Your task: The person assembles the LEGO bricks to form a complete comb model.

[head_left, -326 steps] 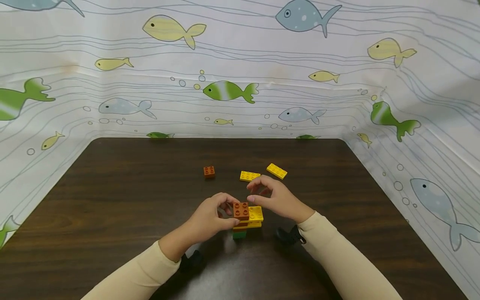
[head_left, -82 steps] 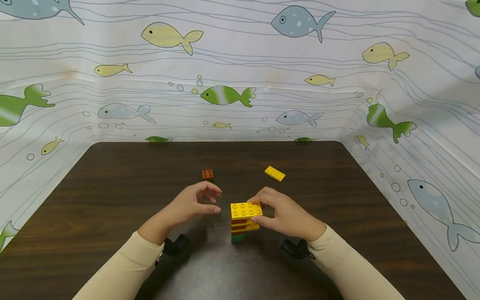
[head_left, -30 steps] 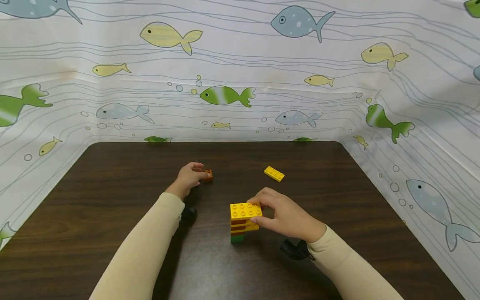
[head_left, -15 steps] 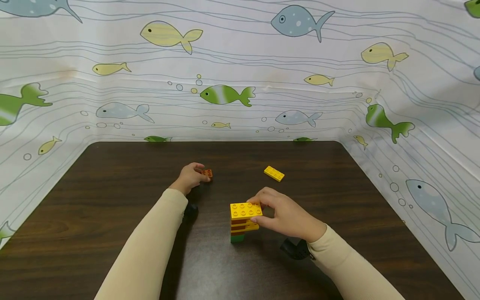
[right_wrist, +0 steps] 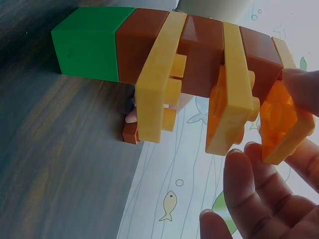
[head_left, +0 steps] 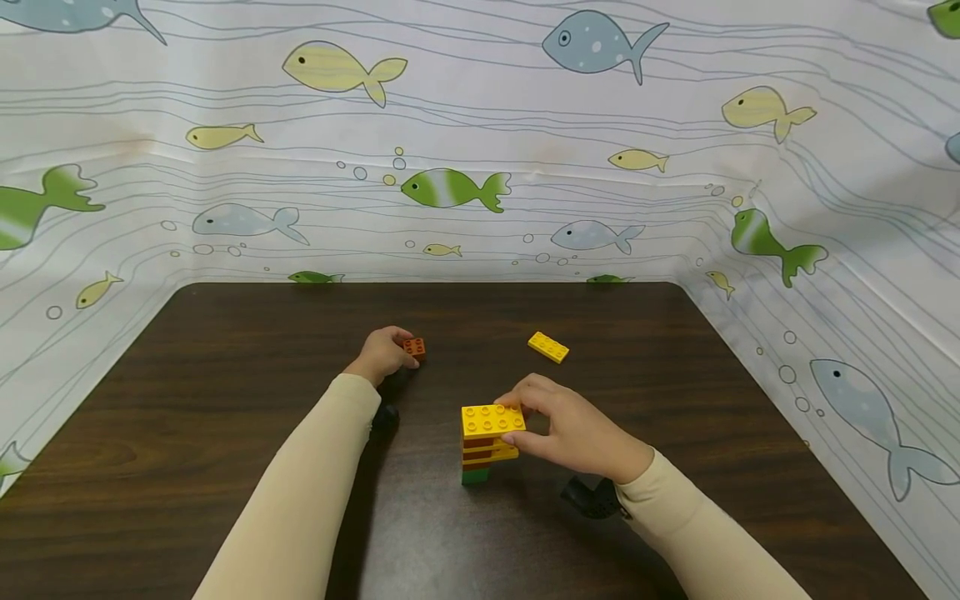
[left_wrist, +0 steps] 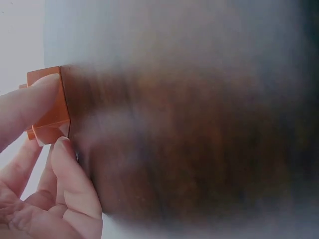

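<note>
In the head view my left hand (head_left: 381, 356) is stretched out to a small orange-brown toy brick (head_left: 415, 347) on the table. The left wrist view shows the thumb on one side of that brick (left_wrist: 50, 107) and the fingers at another, pinching it. My right hand (head_left: 573, 425) pinches the right end of the topmost yellow plate (head_left: 487, 421) on a brick tower. Seen from the right wrist, the tower has a green brick (right_wrist: 89, 45) at its base, then brown bricks (right_wrist: 202, 42) alternating with yellow plates (right_wrist: 149, 107) that overhang on one side.
One loose yellow plate (head_left: 548, 347) lies on the dark wooden table (head_left: 225, 375), behind and right of the tower. A white cloth (head_left: 480, 108) with printed fish surrounds the table at the back and sides.
A yellow plate from the table is now on top of the tower, above the brown brick. The left hand went from beside the tower to the loose brown brick; the right hand lately holds still.
</note>
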`<move>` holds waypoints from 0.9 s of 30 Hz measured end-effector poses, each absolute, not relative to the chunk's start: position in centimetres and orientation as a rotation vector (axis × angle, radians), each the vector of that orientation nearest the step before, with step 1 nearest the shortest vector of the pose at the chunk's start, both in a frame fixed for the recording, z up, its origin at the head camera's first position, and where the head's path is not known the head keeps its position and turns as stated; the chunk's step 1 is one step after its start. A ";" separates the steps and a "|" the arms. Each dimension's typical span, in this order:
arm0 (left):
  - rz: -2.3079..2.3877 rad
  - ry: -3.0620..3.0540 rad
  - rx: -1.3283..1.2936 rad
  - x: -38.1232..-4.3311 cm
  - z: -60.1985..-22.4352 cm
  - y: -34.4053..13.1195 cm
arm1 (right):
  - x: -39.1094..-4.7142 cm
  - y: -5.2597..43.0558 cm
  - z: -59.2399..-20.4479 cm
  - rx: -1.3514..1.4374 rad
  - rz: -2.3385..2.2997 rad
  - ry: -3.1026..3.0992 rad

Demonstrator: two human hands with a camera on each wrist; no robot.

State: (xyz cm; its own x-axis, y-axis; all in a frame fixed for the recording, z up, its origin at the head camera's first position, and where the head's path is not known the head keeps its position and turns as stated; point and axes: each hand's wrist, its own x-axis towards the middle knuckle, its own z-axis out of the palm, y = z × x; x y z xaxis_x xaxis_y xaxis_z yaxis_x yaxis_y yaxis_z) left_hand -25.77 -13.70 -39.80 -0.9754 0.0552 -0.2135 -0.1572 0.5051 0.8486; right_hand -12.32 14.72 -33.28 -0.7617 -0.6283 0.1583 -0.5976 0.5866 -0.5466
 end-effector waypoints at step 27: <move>1.681 2.467 -0.108 -25.3 -38.9 -14.1 | -12.4 14.8 -33.3 -1.059 -0.930 2.752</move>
